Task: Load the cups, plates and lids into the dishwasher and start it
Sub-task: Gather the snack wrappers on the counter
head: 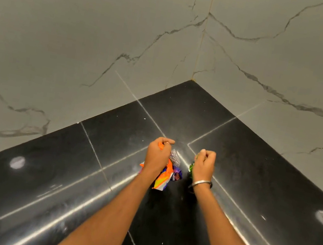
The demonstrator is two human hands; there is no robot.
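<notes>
We see our left hand [158, 154] clenched around a crumpled orange-and-purple wrapper [165, 177], its print unreadable, and our right hand [204, 164], at three o'clock, clutching a green wrapper [191, 167].

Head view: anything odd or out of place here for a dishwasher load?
Yes. Both hands grip crumpled wrappers, not dishes: the left hand an orange wrapper, the right hand something green. No cups, plates, lids or dishwasher show, only the black counter.
</notes>
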